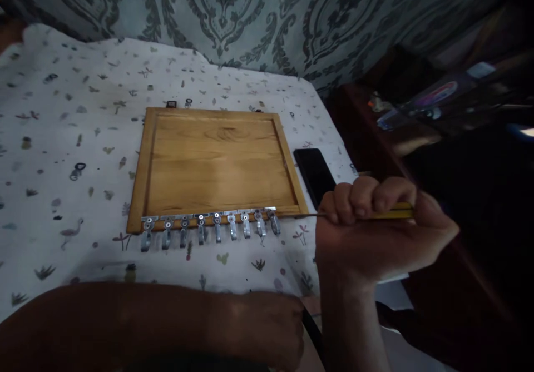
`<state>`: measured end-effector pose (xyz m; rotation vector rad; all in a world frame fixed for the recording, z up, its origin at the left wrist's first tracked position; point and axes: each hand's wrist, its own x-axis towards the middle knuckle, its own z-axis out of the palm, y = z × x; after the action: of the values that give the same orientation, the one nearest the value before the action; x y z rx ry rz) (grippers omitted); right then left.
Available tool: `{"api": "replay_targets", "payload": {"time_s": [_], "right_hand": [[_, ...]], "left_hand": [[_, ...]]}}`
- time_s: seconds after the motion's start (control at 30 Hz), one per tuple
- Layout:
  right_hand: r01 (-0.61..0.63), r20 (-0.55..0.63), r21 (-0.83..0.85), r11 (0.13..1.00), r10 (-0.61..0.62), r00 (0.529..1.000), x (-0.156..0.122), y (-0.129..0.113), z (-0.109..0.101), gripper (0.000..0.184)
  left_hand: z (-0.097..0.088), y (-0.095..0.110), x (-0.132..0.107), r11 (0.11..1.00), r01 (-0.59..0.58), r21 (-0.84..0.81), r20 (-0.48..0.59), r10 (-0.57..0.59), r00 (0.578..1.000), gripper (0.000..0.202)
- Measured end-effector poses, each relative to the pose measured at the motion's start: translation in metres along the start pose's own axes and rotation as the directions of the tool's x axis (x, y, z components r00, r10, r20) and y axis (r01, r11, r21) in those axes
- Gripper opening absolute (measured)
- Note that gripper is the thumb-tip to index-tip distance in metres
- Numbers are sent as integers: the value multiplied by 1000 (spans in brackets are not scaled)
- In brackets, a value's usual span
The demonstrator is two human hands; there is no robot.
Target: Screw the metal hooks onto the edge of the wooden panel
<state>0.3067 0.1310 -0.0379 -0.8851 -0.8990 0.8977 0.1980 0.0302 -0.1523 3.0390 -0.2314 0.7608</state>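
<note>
My right hand (371,222) is wrapped round the yellow handle of a screwdriver (400,211). Its thin shaft points left, with the tip end by the right end of a metal hook rail (217,219). Several silver hooks hang from that rail, which runs along the near edge of a framed wooden board (221,160). The board lies flat on a patterned white cloth. Low in the view my left forearm reaches across from the left, and my left hand (271,327) is closed in a fist beside a black strap-like thing (312,327). Whatever the left fingers hold, if anything, is hidden.
A black phone (315,173) lies right of the board. Two small dark fittings stick out at the board's far edge. Patterned grey fabric (233,16) rises behind the cloth (83,155). At the right, a clear plastic bottle (438,94) lies by dark red furniture (362,122).
</note>
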Motion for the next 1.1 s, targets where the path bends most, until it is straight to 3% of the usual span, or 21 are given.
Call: {"api": "replay_targets", "payload": {"time_s": [0.1,0.2,0.33,0.4,0.57,0.7,0.8,0.87,0.9,1.03,1.1], "right_hand": [[37,22,-29,999,-37,999,-4,1,3,46],[18,57,-43,999,-16,998,-7,3,5,51],[-17,79,-71,997,23,997,-8,2,4,52],[-15,94,-85,996,23,995,-8,0,4,51],[-22,172,-89,996,37,984,-8,0,2,50],[-65,191,-56,996,75,979,-7,2,2,51],[-75,177,-39,996,81,981,-6,4,4,50],[-66,173,-50,997,73,982,-6,4,6,50],[-59,181,-58,997,69,981,-5,4,6,50],[-46,226,-47,998,55,972,-5,5,7,49],[-56,232,-41,998,64,971,-4,5,7,49]], "left_hand": [[0,-3,-4,999,48,-2,-10,-48,999,38],[2,-2,-5,998,-5,-61,-105,-1,995,37],[-6,1,-3,995,93,30,70,-95,993,37],[-11,1,-2,997,70,26,89,-72,993,37],[-4,1,-4,996,58,-67,51,-54,997,32],[4,2,-5,974,12,-226,-74,-29,997,30],[3,3,-7,981,26,-192,-45,-35,998,34],[1,4,-9,983,109,-144,3,-110,994,35],[0,5,-9,983,57,-172,-30,-63,998,34],[-2,3,-7,977,86,-195,-19,-92,996,30],[-4,2,-5,984,30,-175,-38,-37,999,26]]}}
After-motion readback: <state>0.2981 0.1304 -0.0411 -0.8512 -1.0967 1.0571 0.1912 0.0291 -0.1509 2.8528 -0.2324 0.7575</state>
